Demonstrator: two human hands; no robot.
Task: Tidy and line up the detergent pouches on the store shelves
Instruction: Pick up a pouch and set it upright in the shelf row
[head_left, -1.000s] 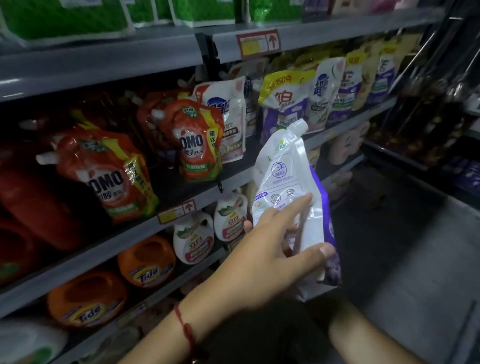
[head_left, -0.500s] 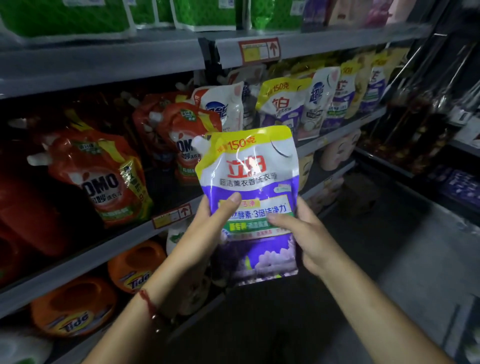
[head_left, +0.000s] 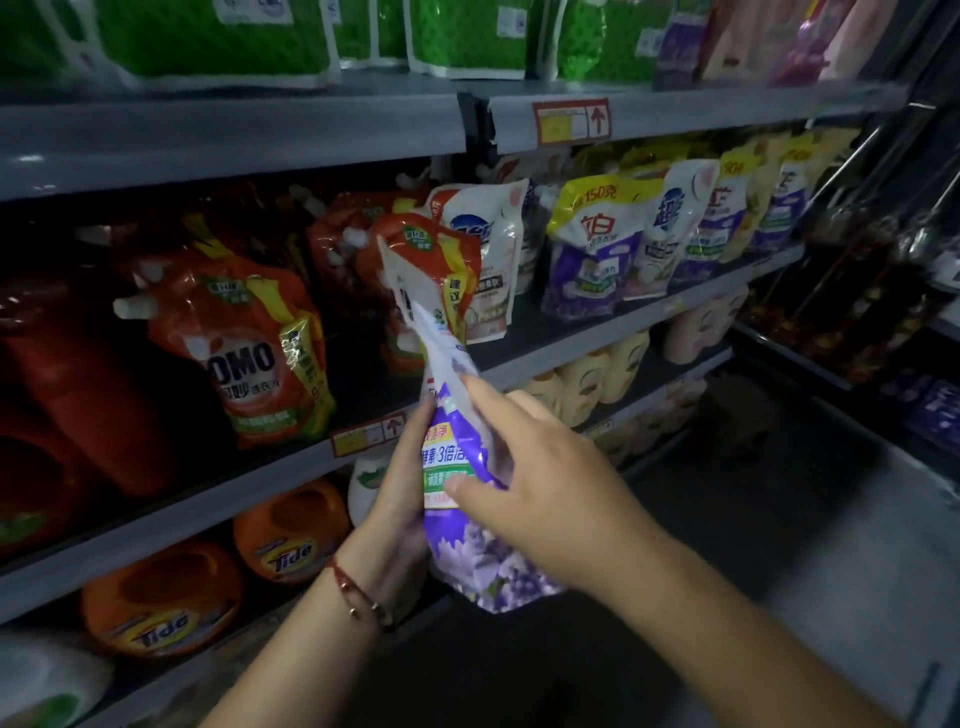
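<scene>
Turned edge-on now, the purple pouch (head_left: 457, 467) no longer shows its full front. Left hand (head_left: 400, 488) grips its 9 o'clock side, right hand (head_left: 540, 488) pinches the 3 o'clock side, out before the middle shelf (head_left: 597, 338).

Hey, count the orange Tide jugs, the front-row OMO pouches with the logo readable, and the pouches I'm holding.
Orange Tide jugs: 2
OMO pouches with readable logo: 1
Purple pouch held in left hand and right hand: 1
Total: 4
</scene>
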